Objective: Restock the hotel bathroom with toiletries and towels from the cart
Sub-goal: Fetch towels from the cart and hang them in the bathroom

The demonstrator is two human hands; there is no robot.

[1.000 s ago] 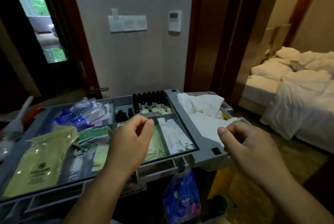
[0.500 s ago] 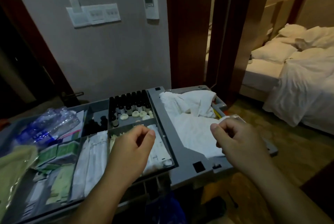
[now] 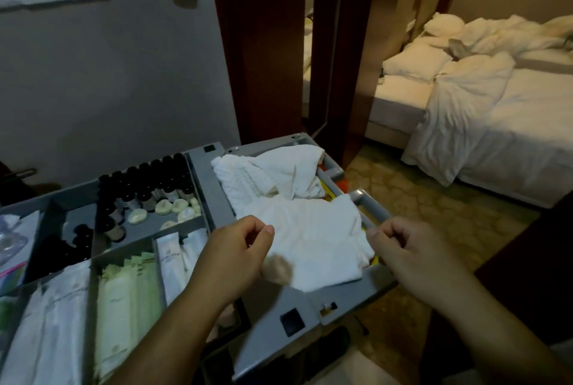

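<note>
While both hands hang over the right end of the cart (image 3: 266, 301), neither plainly has anything in it. Seen from the head camera, the left hand (image 3: 235, 256) is loosely clenched, thumb laid against forefinger, and sits over the near left edge of the towel (image 3: 310, 229). That edge is blurred, so I cannot tell whether any cloth is nipped there. The right hand (image 3: 409, 256) is curled in the same way at the towel's right edge, just beside the handle (image 3: 369, 201). Whether it holds cloth, handle or nothing cannot be told either.

The towel lies flat between the two hands on the cart's grey top. A crumpled towel (image 3: 279, 170) touches its far side, beyond both hands. Left of the left hand are the compartments, with bottles (image 3: 145, 179) towards the far side and packets (image 3: 124, 291) nearer the wrist. Well beyond the right hand is the bed (image 3: 496, 124).

The step looks like lifting the towel, early in the restocking. To do it well, each hand should probably pinch a near corner through all the layers, so the fold does not open. Both should rise together and level. Lifting straight up before drawing back should keep the crumpled towel from dragging along or snagging on the handle.
</note>
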